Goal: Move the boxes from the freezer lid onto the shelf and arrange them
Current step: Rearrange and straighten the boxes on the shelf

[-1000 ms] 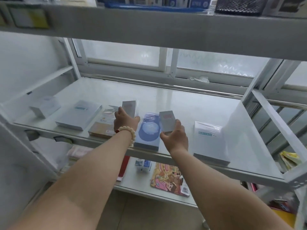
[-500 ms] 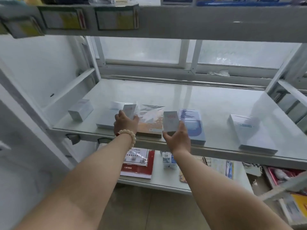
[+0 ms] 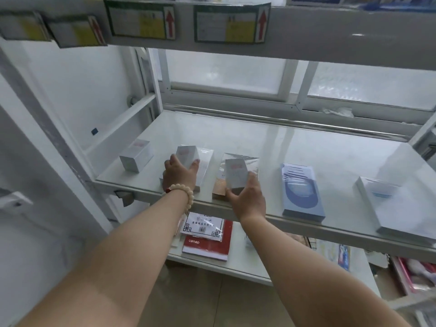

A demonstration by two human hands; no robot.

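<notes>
1. We are mid-placing: our left hand (image 3: 180, 172) grips the left box (image 3: 187, 156) and our right hand (image 3: 247, 197) grips the right box (image 3: 236, 174), both over the near-left shelf (image 3: 283, 147).
2. Next, we should probably set them down in line.

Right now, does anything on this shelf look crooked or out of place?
Nothing is spilled or broken. The clear wrap on the brown box looks loose and wrinkled. A crumpled plastic scrap lies on the window ledge behind the shelf. The left hand grips one small box, the right hand a second small box.
</notes>
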